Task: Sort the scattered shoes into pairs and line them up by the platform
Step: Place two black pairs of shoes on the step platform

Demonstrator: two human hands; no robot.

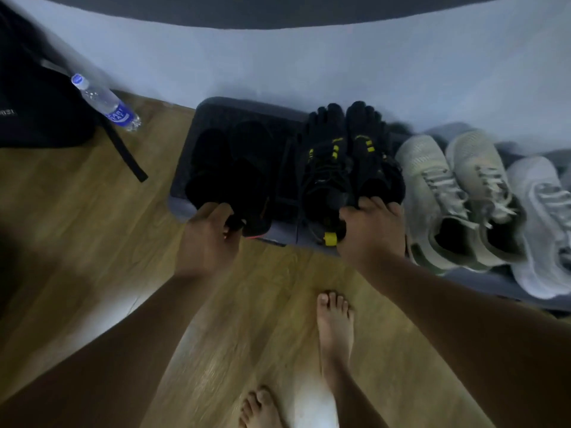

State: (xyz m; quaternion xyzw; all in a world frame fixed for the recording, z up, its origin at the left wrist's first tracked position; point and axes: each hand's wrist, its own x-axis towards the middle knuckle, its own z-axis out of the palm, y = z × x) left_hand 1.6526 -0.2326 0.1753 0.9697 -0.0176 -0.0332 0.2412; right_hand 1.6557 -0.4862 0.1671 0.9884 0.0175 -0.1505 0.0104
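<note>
Person is standing barefoot on the wooden floor point(77, 227), bending over the shoe row. Left hand point(207, 236) is gripping the heel end of the black sandals point(234, 168), fingers curled round it. Right hand point(370, 230) is clasping the heels of the black toe shoes point(349, 156) with yellow tabs, fingers curled over the back edge. Both pairs are sitting side by side on a dark grey mat point(213, 112), toes pointing at the pale platform point(278, 63). Pale green sneakers point(457, 193) are lying paired just right of the toe shoes, and a white sneaker point(543, 217) is sitting beside those. Water bottle point(105, 101) is leaning on a black bag point(37, 103) far left. Image is blurring slightly.
</note>
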